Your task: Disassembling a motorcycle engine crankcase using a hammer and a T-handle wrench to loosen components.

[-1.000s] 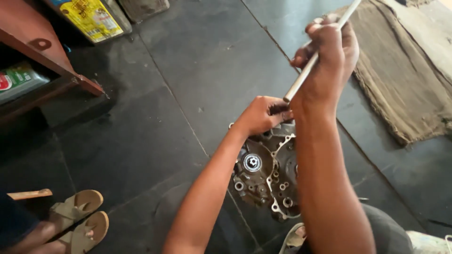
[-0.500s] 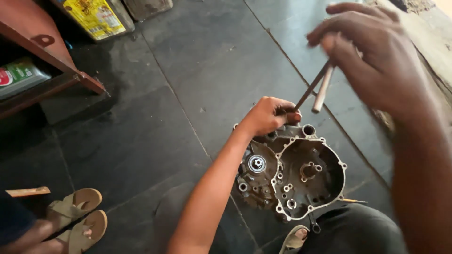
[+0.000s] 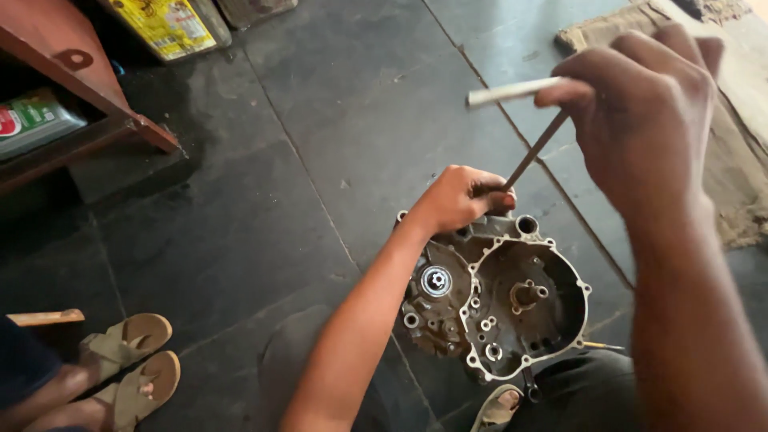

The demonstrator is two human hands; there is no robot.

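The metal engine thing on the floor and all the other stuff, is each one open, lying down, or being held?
engine case: lying flat on the floor, open side up, insides showing
T-handle wrench: tilted, lower end at the case's top edge
right hand: gripping the wrench's crossbar
left hand: closed around the wrench's lower end
yellow can: standing on the floor
sandals: worn on another person's feet
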